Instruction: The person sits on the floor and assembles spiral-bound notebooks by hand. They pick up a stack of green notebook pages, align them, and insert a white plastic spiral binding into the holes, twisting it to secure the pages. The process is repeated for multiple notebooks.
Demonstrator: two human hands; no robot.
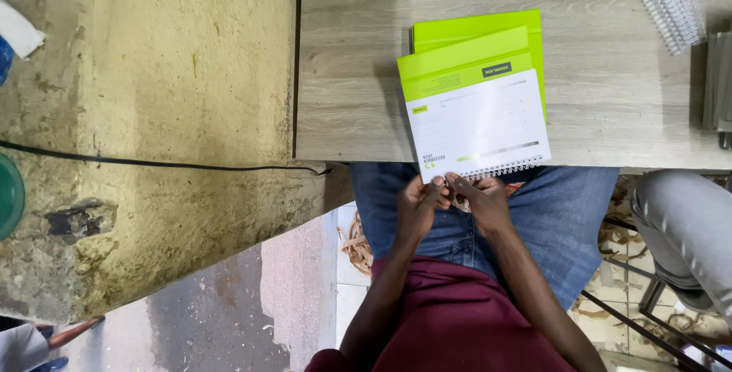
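Wooden table (351, 75), both hands pinching spiral binding (499, 171).

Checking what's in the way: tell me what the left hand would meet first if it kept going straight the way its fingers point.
The left hand points up toward the desk. Its fingertips already sit at the wire-bound edge of the white and green booklet, so that spiral edge comes first, likely at once. Depth is unclear; the hand may pass just under it.
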